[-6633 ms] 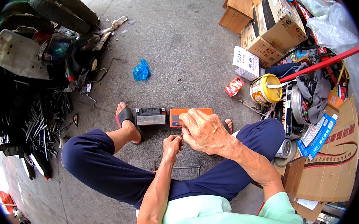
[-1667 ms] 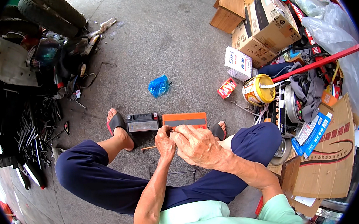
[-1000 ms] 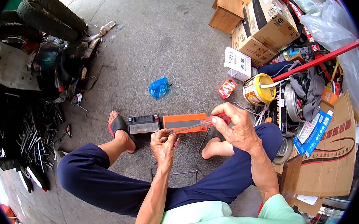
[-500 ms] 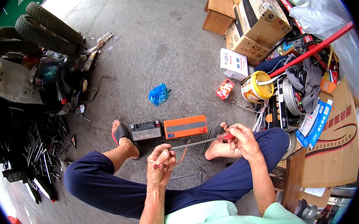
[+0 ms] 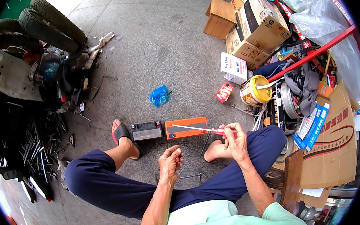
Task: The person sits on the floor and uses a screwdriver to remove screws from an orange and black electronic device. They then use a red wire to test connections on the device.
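My right hand [image 5: 236,141] grips a screwdriver [image 5: 195,128] by its red, partly clear handle. Its long metal shaft points left and passes above the orange battery [image 5: 191,121] on the ground. To the left of my right hand, my left hand [image 5: 170,161] is closed with the thumb against the curled fingers. Whatever it may hold is hidden. A smaller black and grey battery [image 5: 146,133] stands just left of the orange one, between my feet. A thin metal rod [image 5: 207,143] lies beside the orange battery, near my right foot.
A crumpled blue plastic bag [image 5: 159,96] lies beyond the batteries. Tyres [image 5: 48,27] and a dark heap of metal parts [image 5: 35,146] fill the left. On the right are cardboard boxes [image 5: 262,19], a yellow bucket [image 5: 253,92], a red bar [image 5: 316,53] and a flattened carton [image 5: 330,142].
My left hand has come off the screwdriver shaft and moved slightly down and right. The screwdriver has swung its tip up and away. The red piece and wire at my left hand no longer show.
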`<state>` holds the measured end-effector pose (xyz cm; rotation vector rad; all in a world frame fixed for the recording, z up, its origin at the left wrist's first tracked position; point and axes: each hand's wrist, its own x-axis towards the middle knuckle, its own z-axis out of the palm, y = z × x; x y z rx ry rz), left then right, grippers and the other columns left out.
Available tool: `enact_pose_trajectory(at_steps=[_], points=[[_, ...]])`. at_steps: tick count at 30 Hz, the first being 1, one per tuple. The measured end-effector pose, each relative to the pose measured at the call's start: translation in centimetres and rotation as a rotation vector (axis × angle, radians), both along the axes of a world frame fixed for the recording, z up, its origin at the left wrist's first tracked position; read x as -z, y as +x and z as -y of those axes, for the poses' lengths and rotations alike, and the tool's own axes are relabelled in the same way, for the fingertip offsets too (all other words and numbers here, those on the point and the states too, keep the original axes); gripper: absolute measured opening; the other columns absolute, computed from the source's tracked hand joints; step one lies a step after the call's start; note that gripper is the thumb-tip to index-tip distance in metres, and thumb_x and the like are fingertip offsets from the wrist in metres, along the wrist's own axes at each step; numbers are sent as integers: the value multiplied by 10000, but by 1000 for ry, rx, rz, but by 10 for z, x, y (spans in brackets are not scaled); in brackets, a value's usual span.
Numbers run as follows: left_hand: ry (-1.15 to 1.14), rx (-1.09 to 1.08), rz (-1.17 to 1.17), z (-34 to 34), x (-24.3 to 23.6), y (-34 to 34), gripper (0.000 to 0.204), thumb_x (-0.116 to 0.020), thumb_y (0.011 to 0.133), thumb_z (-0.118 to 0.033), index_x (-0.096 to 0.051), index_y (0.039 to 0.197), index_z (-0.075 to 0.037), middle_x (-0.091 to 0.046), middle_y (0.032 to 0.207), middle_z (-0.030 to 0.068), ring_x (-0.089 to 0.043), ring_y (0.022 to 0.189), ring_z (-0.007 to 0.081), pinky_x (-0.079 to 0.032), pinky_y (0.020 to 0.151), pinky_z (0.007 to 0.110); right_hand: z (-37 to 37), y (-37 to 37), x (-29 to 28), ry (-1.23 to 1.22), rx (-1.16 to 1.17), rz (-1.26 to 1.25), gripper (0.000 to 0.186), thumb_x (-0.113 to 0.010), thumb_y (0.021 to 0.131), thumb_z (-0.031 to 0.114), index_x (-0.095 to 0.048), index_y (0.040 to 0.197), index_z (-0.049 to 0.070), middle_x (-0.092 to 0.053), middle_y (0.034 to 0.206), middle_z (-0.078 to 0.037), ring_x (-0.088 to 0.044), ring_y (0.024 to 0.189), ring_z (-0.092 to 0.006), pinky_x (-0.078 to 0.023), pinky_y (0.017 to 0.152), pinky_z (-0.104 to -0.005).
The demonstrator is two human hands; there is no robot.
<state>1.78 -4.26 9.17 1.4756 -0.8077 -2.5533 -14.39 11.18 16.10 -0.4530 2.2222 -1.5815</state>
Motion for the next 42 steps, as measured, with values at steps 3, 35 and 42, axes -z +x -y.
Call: enact_pose_trajectory(at_steps=[3,35,42], points=[[-110,116,28,0,-2,-10,449,-639,830,-69,-490,1246,9,-612,746,70,-527,516,74,-350,393,182,5,6,-5,186,-73,-321,175,-563,908,196,-547,925,22,-602,761,-119,-607,641,-271,-478,591,-337],[-411,347,-59,-25,37,-18,849,-678,711,-27,-242,1440,-49,-593,647,47,-569,582,103,-475,563,265,23,16,-18,309,-309,-661,130,-627,842,106,-534,907,44,-623,808,-90,-633,691,-277,-504,590,-357],[-393,339,-40,-23,32,-19,856,-672,707,-19,-231,1441,-40,-579,626,39,-552,560,100,-463,545,264,26,17,-18,320,-323,-687,127,-627,843,112,-541,909,45,-620,800,-92,-632,684,-273,-503,582,-355]])
